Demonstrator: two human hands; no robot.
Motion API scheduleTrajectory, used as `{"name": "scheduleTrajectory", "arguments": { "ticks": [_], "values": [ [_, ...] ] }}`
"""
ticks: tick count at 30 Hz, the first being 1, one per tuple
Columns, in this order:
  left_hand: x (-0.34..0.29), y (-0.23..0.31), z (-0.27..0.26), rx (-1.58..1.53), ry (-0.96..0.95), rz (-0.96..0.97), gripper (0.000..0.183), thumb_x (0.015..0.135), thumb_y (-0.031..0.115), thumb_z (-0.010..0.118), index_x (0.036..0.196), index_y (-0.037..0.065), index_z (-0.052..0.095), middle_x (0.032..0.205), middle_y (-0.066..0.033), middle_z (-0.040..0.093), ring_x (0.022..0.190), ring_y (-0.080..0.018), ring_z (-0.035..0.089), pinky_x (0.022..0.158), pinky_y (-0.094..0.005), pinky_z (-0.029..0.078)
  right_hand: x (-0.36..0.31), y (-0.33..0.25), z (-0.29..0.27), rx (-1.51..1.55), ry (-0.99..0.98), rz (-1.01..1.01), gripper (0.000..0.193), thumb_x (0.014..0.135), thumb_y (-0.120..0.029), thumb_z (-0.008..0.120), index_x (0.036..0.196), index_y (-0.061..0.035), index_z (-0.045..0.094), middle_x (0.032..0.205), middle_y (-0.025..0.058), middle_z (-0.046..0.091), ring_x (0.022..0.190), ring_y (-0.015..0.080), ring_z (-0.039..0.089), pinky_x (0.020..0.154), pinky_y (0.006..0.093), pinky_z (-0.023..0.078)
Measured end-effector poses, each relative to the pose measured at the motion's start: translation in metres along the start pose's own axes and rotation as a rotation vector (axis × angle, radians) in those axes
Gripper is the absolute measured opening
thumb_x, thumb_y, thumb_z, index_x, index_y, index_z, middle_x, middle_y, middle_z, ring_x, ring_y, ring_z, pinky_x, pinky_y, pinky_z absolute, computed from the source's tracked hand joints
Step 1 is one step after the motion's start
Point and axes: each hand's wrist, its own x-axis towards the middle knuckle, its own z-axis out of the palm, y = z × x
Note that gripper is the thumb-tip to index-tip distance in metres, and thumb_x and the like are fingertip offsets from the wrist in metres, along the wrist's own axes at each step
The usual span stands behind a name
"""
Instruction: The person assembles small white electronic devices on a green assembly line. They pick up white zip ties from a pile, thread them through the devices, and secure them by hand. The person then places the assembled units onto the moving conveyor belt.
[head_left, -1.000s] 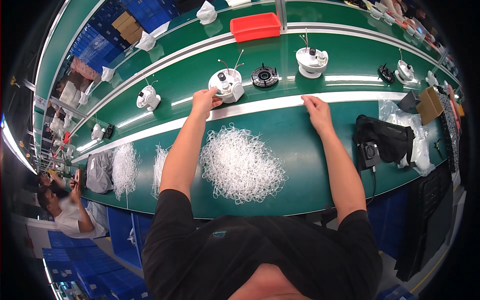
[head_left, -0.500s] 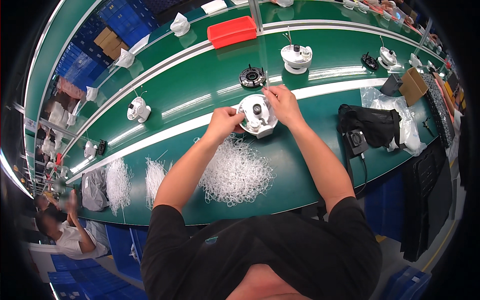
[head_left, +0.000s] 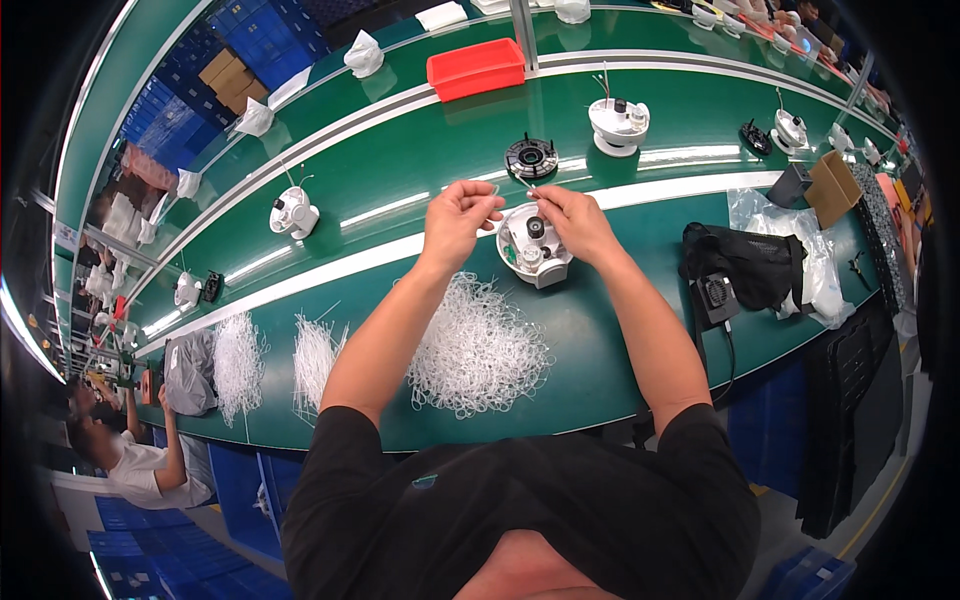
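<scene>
Two hands, the left hand (head_left: 458, 212) and the right hand (head_left: 572, 220), are over one round white housing (head_left: 533, 256) on the green counter (head_left: 640, 330). Further white housings number about five, among them one at (head_left: 618, 124) and one at (head_left: 293, 213). One black round part (head_left: 530, 158). One red tray (head_left: 476, 68). Three heaps of white ties, the largest at (head_left: 478, 345). One brown box (head_left: 835, 186).
</scene>
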Motion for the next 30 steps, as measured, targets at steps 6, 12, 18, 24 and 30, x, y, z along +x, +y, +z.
{"name": "scheduleTrajectory", "arguments": {
  "ticks": [6,12,18,24,30],
  "values": [
    [0.008,-0.001,0.012,-0.113,-0.057,0.041,0.027,0.096,0.005,0.063,0.120,-0.007,0.059,0.100,-0.0143,0.071,0.085,-0.0165,0.069,0.072,-0.0261,0.056,0.000,-0.014,-0.007,-0.159,-0.082,0.018,0.025,0.095,-0.024,0.059,0.104,-0.0041,0.070,0.086,0.0160,0.070,0.081,0.0339,0.068,0.072,0.0431,0.050],
    [0.012,-0.003,0.016,-0.057,-0.106,-0.014,0.023,0.095,0.005,0.064,0.116,-0.005,0.063,0.095,-0.0121,0.071,0.078,-0.0124,0.066,0.070,-0.0257,0.056,0.000,-0.002,-0.008,-0.142,-0.065,-0.095,0.023,0.095,-0.023,0.058,0.101,-0.0035,0.069,0.084,0.0154,0.069,0.080,0.0332,0.067,0.071,0.0426,0.050],
    [0.013,-0.005,0.019,-0.002,-0.177,-0.069,0.017,0.094,0.008,0.067,0.108,-0.001,0.068,0.090,-0.0057,0.072,0.071,-0.0068,0.060,0.062,-0.0219,0.049,-0.001,0.000,-0.009,-0.054,-0.099,-0.086,0.022,0.096,-0.021,0.057,0.102,-0.0031,0.068,0.086,0.0140,0.070,0.078,0.0297,0.067,0.070,0.0398,0.050],
    [0.012,-0.009,0.023,0.081,-0.184,-0.092,0.014,0.093,0.009,0.069,0.105,0.002,0.069,0.088,-0.0017,0.071,0.070,-0.0046,0.059,0.061,-0.0202,0.045,0.001,0.007,-0.007,0.032,-0.111,-0.079,0.022,0.097,-0.020,0.057,0.101,-0.0011,0.067,0.084,0.0140,0.069,0.077,0.0258,0.067,0.069,0.0366,0.050],
    [0.011,-0.015,0.026,0.210,-0.174,0.031,0.012,0.093,0.010,0.069,0.099,-0.001,0.069,0.085,-0.0011,0.070,0.070,-0.0053,0.058,0.062,-0.0209,0.047,0.000,0.008,-0.009,0.210,-0.129,-0.048,0.021,0.098,-0.017,0.057,0.103,0.0009,0.066,0.083,0.0076,0.069,0.080,0.0147,0.066,0.071,0.0305,0.051]
  ]
}}
